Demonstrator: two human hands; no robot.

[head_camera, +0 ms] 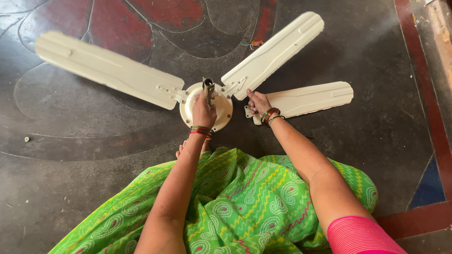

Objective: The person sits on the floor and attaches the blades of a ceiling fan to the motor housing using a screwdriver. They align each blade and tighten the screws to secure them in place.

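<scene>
We see the left hand [204,111] closed around the metal rod [208,88] that stands up from the cream fan motor hub [206,107]; the hub lies on the dark floor [367,141] directly under this hand. The right hand [258,101] rests with fingers extended on the inner end of the loose fan blade [306,99], gripping nothing that we can make out. Two attached blades [108,69] [274,52] spread beyond the left hand. Green patterned cloth [235,197] lies nearer than both wrists.

3 fan blades [275,49], 1 motor hub [223,110], 2 hands [204,110]
</scene>
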